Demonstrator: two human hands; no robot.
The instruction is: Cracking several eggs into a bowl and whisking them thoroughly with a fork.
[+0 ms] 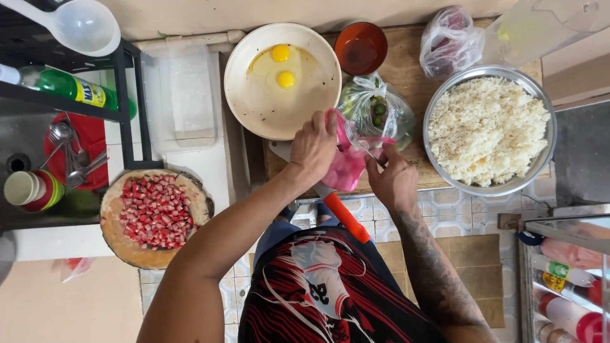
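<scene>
- Left hand (pixel 312 149) pinches the top of one pink plastic bag (pixel 346 166) over the wooden board (pixel 406 76).
- Right hand (pixel 394 181) grips the same bag's side.
- One knife (pixel 343 216), orange handle, lies beneath.
- One plate (pixel 254 101) just behind holds two egg yolks (pixel 283 67).
- One metal bowl (pixel 549 146) of rice sits right.

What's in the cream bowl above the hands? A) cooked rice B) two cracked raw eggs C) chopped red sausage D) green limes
B: the cream bowl holds two raw eggs, yolks whole; the rice sits in the metal bowl to the right.
</scene>
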